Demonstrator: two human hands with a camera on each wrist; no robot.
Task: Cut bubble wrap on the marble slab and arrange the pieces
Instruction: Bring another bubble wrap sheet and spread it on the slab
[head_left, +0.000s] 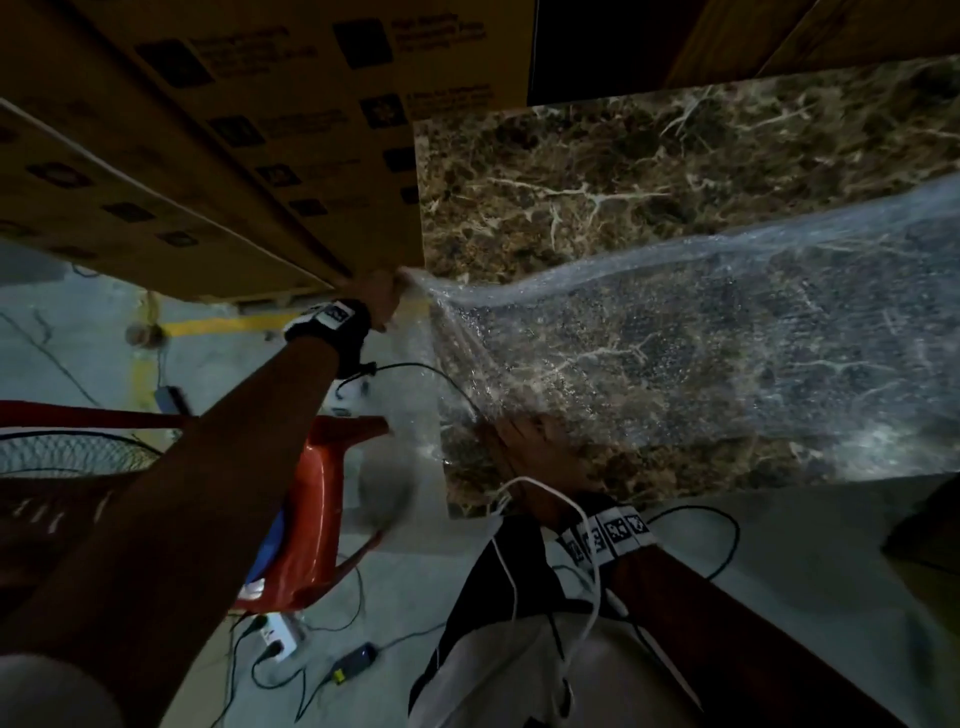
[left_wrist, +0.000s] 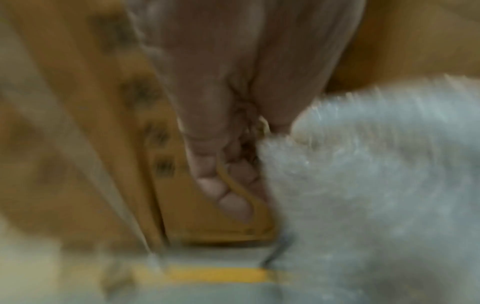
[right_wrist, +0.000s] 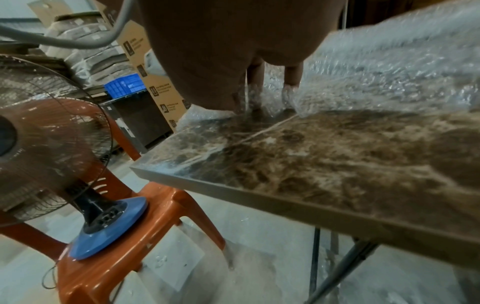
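Brown veined marble slab (head_left: 649, 171) as bench; cardboard boxes (head_left: 249, 130) at 10 o'clock, fan (right_wrist: 52, 131) on orange chair (right_wrist: 124, 242) at 8. Left hand (head_left: 382, 299) fisted on bubble wrap (head_left: 727, 332) corner, off the slab edge. Right hand (head_left: 540, 447) flat, fingers seemingly straight, pressing the translucent sheet down at 6.

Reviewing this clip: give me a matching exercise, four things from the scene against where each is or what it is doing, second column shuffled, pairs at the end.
Things
1. left hand
2. right hand
3. fan
4. bubble wrap

Places or states
A. stands on the orange plastic chair
B. pinches a bunched corner of the sheet past the slab's edge
C. spread across the marble slab
D. fingers pressing the sheet down on the slab's near part

Pairs: 1-B, 2-D, 3-A, 4-C
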